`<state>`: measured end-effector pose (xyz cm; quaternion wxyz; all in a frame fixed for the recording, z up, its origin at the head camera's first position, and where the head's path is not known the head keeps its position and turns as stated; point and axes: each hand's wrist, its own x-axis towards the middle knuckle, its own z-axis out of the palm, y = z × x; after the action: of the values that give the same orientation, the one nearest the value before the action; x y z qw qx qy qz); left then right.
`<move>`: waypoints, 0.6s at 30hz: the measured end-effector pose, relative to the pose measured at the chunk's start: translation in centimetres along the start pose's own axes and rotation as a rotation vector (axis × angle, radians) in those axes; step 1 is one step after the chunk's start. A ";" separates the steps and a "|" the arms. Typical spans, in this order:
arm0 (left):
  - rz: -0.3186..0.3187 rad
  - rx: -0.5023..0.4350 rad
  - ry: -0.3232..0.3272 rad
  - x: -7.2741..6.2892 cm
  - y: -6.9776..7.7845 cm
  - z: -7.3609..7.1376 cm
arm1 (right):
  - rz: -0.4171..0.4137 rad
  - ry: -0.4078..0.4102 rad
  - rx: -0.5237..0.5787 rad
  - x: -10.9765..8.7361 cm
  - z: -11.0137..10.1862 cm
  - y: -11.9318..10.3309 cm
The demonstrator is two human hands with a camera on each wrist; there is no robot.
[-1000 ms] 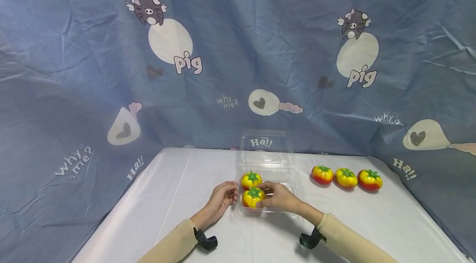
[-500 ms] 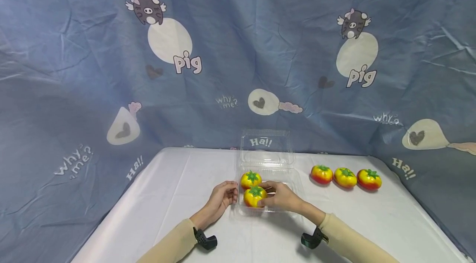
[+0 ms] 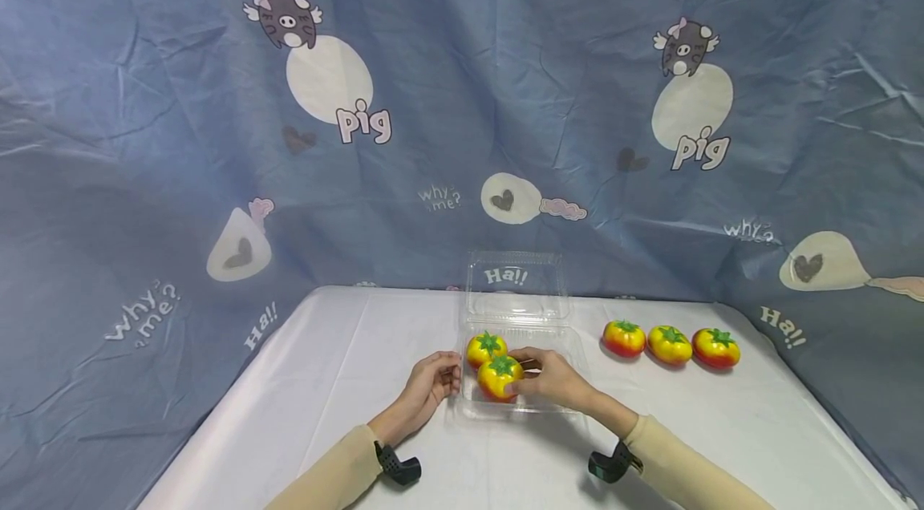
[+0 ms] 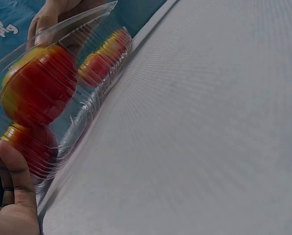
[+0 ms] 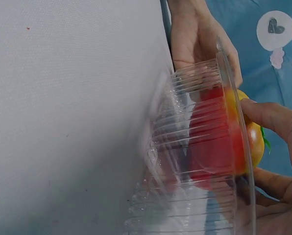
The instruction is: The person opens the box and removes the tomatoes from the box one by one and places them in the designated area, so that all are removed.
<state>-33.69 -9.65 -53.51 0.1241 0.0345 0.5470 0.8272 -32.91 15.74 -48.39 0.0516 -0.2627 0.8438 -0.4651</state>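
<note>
A yellow-and-red tomato point(image 3: 501, 380) with a green leafy top sits at the near left of the clear plastic box point(image 3: 556, 378), and my right hand point(image 3: 552, 378) holds it between thumb and fingers. Just behind it, a second tomato point(image 3: 485, 349) stands in the box's far left part, partly covered by the first. My left hand point(image 3: 433, 383) is at the box's left side, its fingers point(image 4: 18, 169) fairly straight against or very near the clear wall. Ribbed plastic lies between the right wrist camera and the held tomato point(image 5: 217, 142), whose lower part shows red through it.
The box's clear lid point(image 3: 516, 289) is raised at the back, by the patterned blue curtain point(image 3: 404, 173). Right of the box, a row of three more tomatoes point(image 3: 670, 345) lies on the white tablecloth point(image 3: 693, 414).
My right hand has shifted the near tomato a little to the right and away from me inside the box. The left hand and the row of tomatoes have stayed put.
</note>
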 end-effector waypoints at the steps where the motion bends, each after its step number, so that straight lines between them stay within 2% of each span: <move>1: -0.002 0.000 0.004 0.0 0.0 0.0 | 0.000 0.002 0.005 0.0 -0.1 0.0; 6: -0.010 0.005 0.013 -0.1 0.0 0.0 | 0.009 0.016 -0.002 -0.4 -0.4 -0.7; 13: -0.005 -0.008 -0.002 0.0 -0.1 -0.1 | 0.023 0.020 0.027 -1.4 -1.6 -3.2; 18: -0.005 -0.008 0.002 0.1 -0.1 -0.1 | 0.019 0.038 0.003 -1.2 -1.7 -1.7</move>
<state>-33.79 -9.69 -53.62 0.1257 0.0320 0.5438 0.8292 -31.76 16.87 -46.21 0.0403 -0.2455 0.8465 -0.4707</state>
